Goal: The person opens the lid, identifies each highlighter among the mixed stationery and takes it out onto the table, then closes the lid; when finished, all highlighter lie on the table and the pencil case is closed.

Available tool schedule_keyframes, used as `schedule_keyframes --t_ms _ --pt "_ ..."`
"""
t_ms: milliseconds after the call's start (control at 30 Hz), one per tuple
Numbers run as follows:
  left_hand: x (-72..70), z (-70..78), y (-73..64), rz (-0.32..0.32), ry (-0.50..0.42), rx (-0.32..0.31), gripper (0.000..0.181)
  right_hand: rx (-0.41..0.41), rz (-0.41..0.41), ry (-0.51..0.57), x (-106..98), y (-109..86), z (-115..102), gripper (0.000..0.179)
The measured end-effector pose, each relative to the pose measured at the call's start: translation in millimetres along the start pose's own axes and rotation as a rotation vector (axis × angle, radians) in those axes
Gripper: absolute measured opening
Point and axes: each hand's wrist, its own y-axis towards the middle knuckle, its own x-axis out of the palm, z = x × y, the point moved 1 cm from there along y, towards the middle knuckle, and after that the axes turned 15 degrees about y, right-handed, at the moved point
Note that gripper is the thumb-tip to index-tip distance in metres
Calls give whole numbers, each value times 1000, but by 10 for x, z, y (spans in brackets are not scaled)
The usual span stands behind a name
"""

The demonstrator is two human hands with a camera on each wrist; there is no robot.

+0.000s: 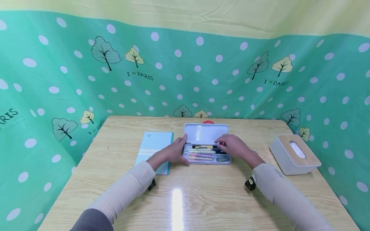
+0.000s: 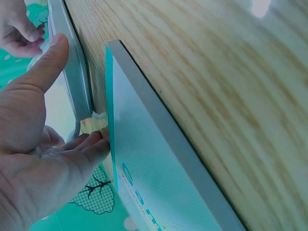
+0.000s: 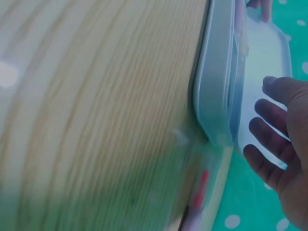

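Observation:
An open white pencil case (image 1: 206, 162) lies on the table, its lid (image 1: 206, 133) tipped back. Inside are several pens and highlighters (image 1: 200, 156), and a grey eraser-like piece (image 1: 222, 159) sits in a small compartment at the right. My left hand (image 1: 175, 150) spans the case's left side, thumb by the front corner, fingers mostly straight near the hinge; in the left wrist view the thumb (image 2: 50, 60) lies along the rim. Over the case's right end, my right hand (image 1: 232, 146) hovers with fingers spread and slightly bent (image 3: 274, 125), holding nothing visible.
A light blue lined notebook (image 1: 153, 144) lies left of the case, partly under the left forearm. A tissue box (image 1: 292, 157) with a wooden top stands at the right. Something red (image 1: 208, 122) shows behind the lid. A dotted green curtain (image 1: 196, 80) borders the table.

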Motion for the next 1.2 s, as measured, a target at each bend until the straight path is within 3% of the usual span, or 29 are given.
schedule_keyframes --t_ms 300,533,1200 --pt "10 -3 3 1 1 -6 139 -84 -55 -15 137 107 -176 26" --pt "10 3 -5 4 -5 0 139 -101 -98 -40 227 153 -219 29" --pt "20 -13 16 8 5 -4 138 -129 -99 -57 247 156 -261 26"
